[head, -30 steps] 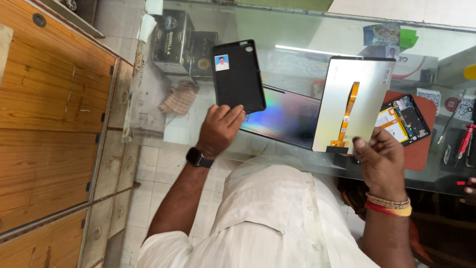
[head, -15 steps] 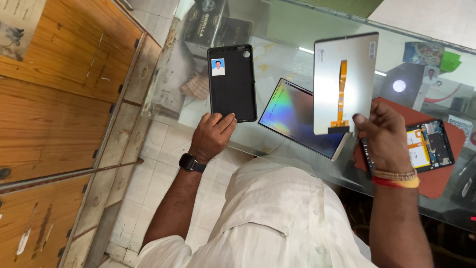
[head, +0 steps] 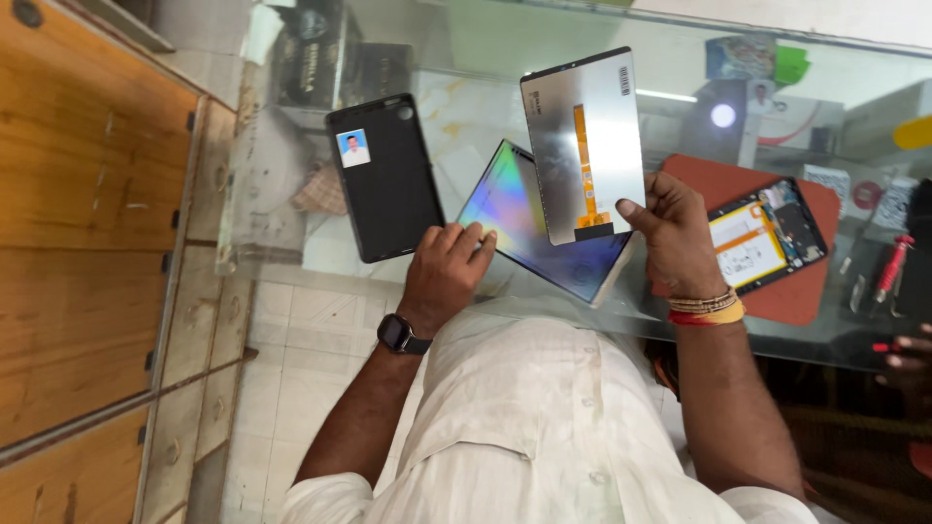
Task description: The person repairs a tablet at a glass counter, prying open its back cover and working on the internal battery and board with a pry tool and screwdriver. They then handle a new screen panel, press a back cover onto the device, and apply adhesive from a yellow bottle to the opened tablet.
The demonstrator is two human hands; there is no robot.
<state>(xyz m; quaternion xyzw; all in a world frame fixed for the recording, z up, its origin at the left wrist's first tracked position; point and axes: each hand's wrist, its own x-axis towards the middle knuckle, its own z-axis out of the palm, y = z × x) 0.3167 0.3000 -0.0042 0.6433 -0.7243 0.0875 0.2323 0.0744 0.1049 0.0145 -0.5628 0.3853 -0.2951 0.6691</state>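
Standing upright, long axis vertical, the display panel (head: 584,146) is pinched by right hand (head: 684,238) fingers; left hand (head: 442,281) fingers curl empty.

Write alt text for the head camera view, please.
A person's right hand holds up a silver display panel with an orange ribbon cable, while the left hand rests by a black tablet case on a glass counter. An opened tablet lies on a red mat.
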